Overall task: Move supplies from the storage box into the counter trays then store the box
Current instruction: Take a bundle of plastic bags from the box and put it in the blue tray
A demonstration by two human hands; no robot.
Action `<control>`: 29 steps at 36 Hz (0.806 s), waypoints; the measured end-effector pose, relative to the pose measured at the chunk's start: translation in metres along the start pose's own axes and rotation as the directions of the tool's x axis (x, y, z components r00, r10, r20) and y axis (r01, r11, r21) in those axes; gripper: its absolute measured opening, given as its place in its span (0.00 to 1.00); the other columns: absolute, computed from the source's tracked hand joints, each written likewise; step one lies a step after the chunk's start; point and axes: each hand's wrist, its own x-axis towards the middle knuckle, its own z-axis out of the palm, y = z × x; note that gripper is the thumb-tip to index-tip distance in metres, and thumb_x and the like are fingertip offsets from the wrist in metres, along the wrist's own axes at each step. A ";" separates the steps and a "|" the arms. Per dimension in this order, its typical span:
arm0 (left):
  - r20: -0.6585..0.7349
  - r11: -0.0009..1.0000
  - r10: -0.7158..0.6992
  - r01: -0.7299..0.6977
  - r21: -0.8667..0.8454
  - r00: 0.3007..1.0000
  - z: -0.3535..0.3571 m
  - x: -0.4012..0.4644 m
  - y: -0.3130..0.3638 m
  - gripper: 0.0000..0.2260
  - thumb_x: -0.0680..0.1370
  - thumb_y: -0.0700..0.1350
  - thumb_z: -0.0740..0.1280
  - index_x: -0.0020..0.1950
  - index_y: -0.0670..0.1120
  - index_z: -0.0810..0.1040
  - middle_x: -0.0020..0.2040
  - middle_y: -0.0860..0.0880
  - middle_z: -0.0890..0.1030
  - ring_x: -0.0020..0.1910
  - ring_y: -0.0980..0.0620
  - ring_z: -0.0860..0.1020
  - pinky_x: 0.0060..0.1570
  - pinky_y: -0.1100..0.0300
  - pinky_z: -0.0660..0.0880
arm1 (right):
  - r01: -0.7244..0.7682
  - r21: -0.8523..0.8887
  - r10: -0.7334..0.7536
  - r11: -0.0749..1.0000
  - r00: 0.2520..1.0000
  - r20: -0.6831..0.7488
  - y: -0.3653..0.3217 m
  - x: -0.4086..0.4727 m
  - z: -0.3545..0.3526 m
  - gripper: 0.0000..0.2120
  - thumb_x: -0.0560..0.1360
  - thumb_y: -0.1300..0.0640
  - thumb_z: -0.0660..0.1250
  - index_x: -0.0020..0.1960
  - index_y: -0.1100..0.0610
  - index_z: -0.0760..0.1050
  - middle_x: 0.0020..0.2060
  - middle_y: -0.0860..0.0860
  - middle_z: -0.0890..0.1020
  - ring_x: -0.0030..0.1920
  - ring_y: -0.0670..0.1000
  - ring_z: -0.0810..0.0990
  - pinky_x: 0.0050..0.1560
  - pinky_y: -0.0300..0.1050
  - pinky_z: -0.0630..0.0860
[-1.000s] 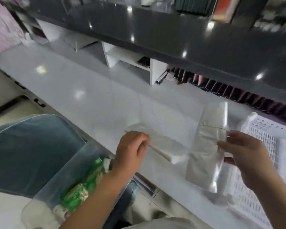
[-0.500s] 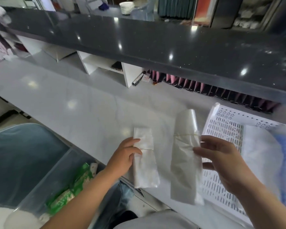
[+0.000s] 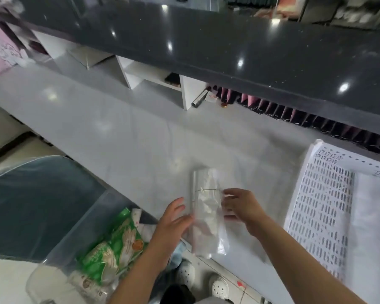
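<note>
Both hands on one bundle of clear plastic bags (image 3: 206, 212), held just above the near edge of the white worktop (image 3: 119, 137). Bundle is banded with a thin rubber band (image 3: 206, 189) near its top; the lower end hangs past the worktop edge. Left hand (image 3: 173, 220): fingers straight, pressing flat on the bundle's left side. Right hand (image 3: 239, 207): fingers curled, pinching the right side at the band. Clear storage box (image 3: 75, 229) sits low left, green packet (image 3: 114, 244) inside. White perforated tray (image 3: 323, 194) on the worktop, right of the bundle, apart from it.
</note>
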 end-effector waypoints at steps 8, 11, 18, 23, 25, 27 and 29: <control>0.086 0.990 -0.052 0.040 0.138 0.995 0.007 0.008 0.004 0.17 0.77 0.37 0.66 0.62 0.55 0.80 0.55 0.55 0.85 0.54 0.58 0.82 0.57 0.55 0.79 | 0.103 -0.253 -0.141 0.962 0.981 -0.137 0.029 -0.005 0.019 0.22 0.73 0.62 0.70 0.67 0.53 0.76 0.53 0.51 0.82 0.52 0.53 0.82 0.54 0.47 0.79; 0.082 0.990 -0.052 0.040 0.132 0.995 0.008 0.009 0.002 0.16 0.78 0.36 0.67 0.61 0.54 0.80 0.52 0.58 0.86 0.51 0.61 0.83 0.49 0.66 0.79 | 0.145 -0.385 -0.198 0.912 0.975 -0.104 0.030 -0.011 0.025 0.24 0.75 0.59 0.68 0.70 0.49 0.72 0.55 0.48 0.80 0.56 0.53 0.79 0.54 0.43 0.72; 0.046 0.990 -0.103 0.098 0.104 0.994 -0.001 0.019 0.000 0.13 0.71 0.45 0.72 0.56 0.51 0.82 0.54 0.50 0.85 0.55 0.51 0.83 0.61 0.46 0.77 | 0.086 -0.389 -0.147 0.917 0.980 -0.131 0.026 -0.009 0.029 0.30 0.74 0.53 0.68 0.74 0.40 0.63 0.64 0.51 0.74 0.59 0.54 0.77 0.61 0.49 0.75; 0.069 0.977 -0.178 0.184 -0.107 0.982 -0.002 0.039 0.012 0.20 0.75 0.37 0.71 0.63 0.50 0.71 0.57 0.47 0.81 0.53 0.46 0.83 0.50 0.52 0.81 | -0.016 -0.244 -0.048 0.970 0.966 -0.254 0.034 -0.023 0.026 0.33 0.69 0.53 0.76 0.70 0.49 0.66 0.54 0.51 0.77 0.51 0.52 0.79 0.49 0.45 0.76; 0.083 0.968 -0.236 0.242 -0.063 0.968 -0.001 0.047 0.018 0.23 0.74 0.38 0.72 0.65 0.51 0.69 0.57 0.47 0.81 0.51 0.47 0.83 0.49 0.52 0.81 | -0.040 -0.189 -0.008 0.981 0.969 -0.248 0.039 -0.028 0.029 0.29 0.69 0.56 0.76 0.67 0.53 0.70 0.50 0.50 0.79 0.46 0.50 0.80 0.45 0.42 0.76; 0.107 0.953 -0.304 0.304 0.020 0.947 -0.001 0.054 0.023 0.22 0.73 0.41 0.74 0.64 0.51 0.71 0.56 0.45 0.82 0.49 0.47 0.83 0.50 0.51 0.81 | -0.056 -0.135 0.022 0.989 0.969 -0.244 0.043 -0.030 0.033 0.26 0.69 0.60 0.75 0.65 0.55 0.74 0.50 0.52 0.81 0.46 0.50 0.81 0.47 0.46 0.80; 0.163 0.943 -0.332 0.320 0.095 0.929 -0.003 0.057 0.030 0.17 0.73 0.41 0.74 0.61 0.46 0.77 0.50 0.45 0.84 0.44 0.48 0.83 0.44 0.55 0.80 | -0.052 -0.071 0.033 0.996 0.969 -0.244 0.045 -0.033 0.037 0.21 0.68 0.64 0.75 0.60 0.56 0.78 0.49 0.55 0.83 0.46 0.55 0.83 0.50 0.54 0.82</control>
